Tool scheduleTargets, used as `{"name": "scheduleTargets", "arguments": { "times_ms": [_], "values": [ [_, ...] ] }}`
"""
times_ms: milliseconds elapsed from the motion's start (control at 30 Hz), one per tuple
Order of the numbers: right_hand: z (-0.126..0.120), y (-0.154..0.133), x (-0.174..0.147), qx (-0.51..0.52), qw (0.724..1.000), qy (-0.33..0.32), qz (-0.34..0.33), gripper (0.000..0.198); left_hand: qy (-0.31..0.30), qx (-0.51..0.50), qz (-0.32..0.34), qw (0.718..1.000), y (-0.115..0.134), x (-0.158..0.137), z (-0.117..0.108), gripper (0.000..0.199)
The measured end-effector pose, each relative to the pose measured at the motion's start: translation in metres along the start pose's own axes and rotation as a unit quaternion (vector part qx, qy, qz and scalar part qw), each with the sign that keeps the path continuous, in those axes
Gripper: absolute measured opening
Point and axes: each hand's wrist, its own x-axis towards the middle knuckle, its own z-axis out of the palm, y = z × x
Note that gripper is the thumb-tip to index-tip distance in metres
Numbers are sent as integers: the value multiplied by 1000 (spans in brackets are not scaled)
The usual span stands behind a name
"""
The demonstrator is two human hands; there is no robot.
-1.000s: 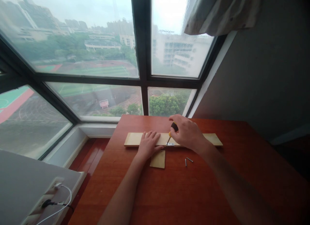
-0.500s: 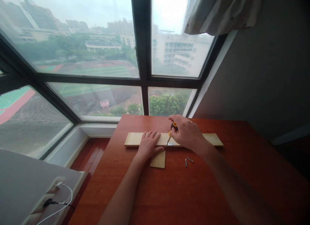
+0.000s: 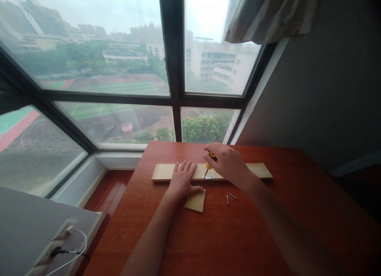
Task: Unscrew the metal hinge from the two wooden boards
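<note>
A long pale wooden board lies across the far part of the table. My left hand rests flat on it, fingers spread, with the thumb over a small square wooden piece in front. In my right hand is a screwdriver with a yellow and black handle, held tilted. Its tip meets the left end of a small metal bracket on the board's near edge. Whether a screw sits under the tip is too small to tell.
Two screws lie on the reddish-brown table, nearer than the board. Large windows rise behind the table's far edge. To the lower left, plugs with a white cable and a black one sit in wall sockets.
My right hand has turned slightly lower with the screwdriver, its tip staying at the bracket. The left thumb has spread outward, and the small wooden piece has turned and slid slightly nearer.
</note>
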Motion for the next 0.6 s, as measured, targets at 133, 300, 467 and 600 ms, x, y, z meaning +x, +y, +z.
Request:
{"name": "scheduleTargets", "arguments": {
  "times_ms": [133, 300, 467, 600],
  "values": [
    [1, 0, 0, 48, 998, -5, -31, 35, 17, 9, -6, 1000, 2, 0, -3, 85],
    [-4, -6, -3, 6, 1000, 1, 10, 44, 15, 4, 2, 1000, -1, 2, -5, 71],
    [-6, -6, -1, -63, 995, -8, 74, 34, 11, -10, 2, 1000, -6, 3, -2, 70],
    [-5, -3, -1, -33, 998, -4, 58, 36, 1, -18, 13, 1000, -12, 4, -3, 73]
  ]
}}
